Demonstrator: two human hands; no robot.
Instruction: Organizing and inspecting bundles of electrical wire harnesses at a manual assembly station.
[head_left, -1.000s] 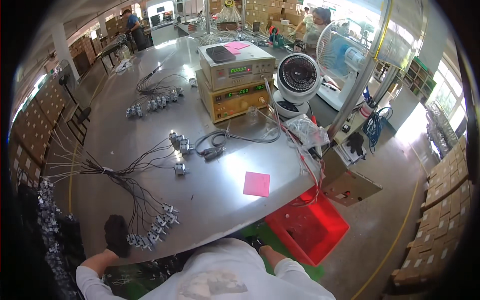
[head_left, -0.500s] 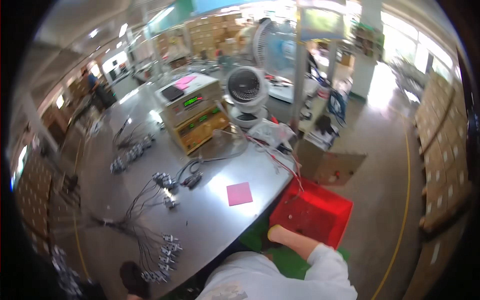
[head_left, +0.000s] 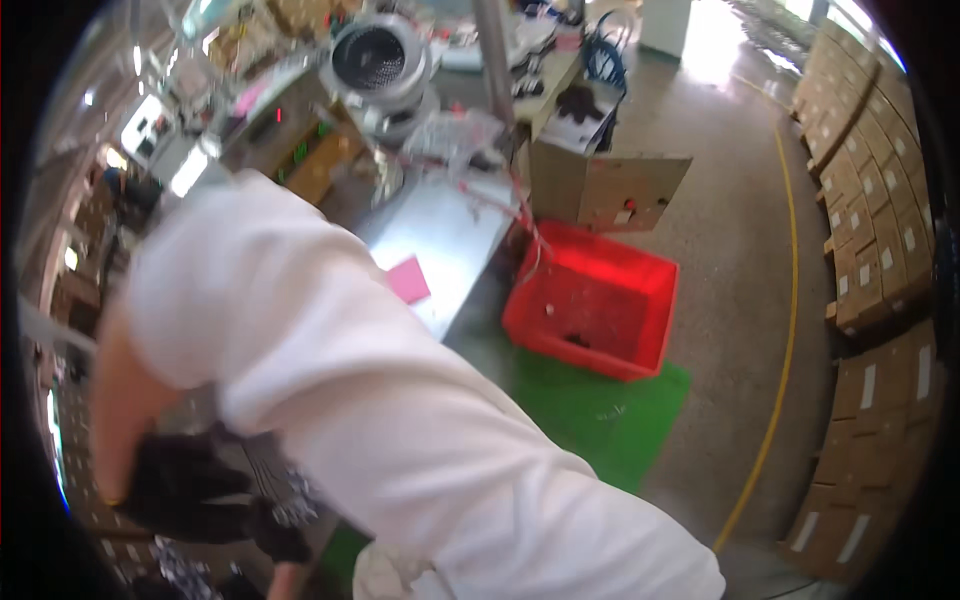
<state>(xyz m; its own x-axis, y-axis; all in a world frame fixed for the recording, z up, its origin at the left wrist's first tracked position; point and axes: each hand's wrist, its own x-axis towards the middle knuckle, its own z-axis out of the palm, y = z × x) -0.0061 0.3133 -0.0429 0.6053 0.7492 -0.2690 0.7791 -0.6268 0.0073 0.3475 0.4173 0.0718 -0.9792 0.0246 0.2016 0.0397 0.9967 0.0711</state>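
Note:
My right arm in a white sleeve crosses the view to the left, then bends down. At its end my right hand (head_left: 190,490), in a black glove, is blurred, with fingers that look stretched out and apart. Close beside it at the lower left is my left hand (head_left: 280,532), also black-gloved, its fingers too smeared to read. Both hands are at a bundle of thin dark cables with silver metal connectors (head_left: 296,503). Whether either hand grips the cables does not show. The arm hides much of the metal table (head_left: 455,225).
A red plastic bin (head_left: 600,295) stands right of the table by a green mat (head_left: 600,410). Behind it are an open cardboard box (head_left: 630,190) and a white fan (head_left: 375,65). A pink sheet (head_left: 408,280) lies on the table. Stacked cartons (head_left: 880,220) line the right side.
My right arm has swung from beside the red bin across to the left, bringing the right hand next to the left one. The view has shifted to the right and down.

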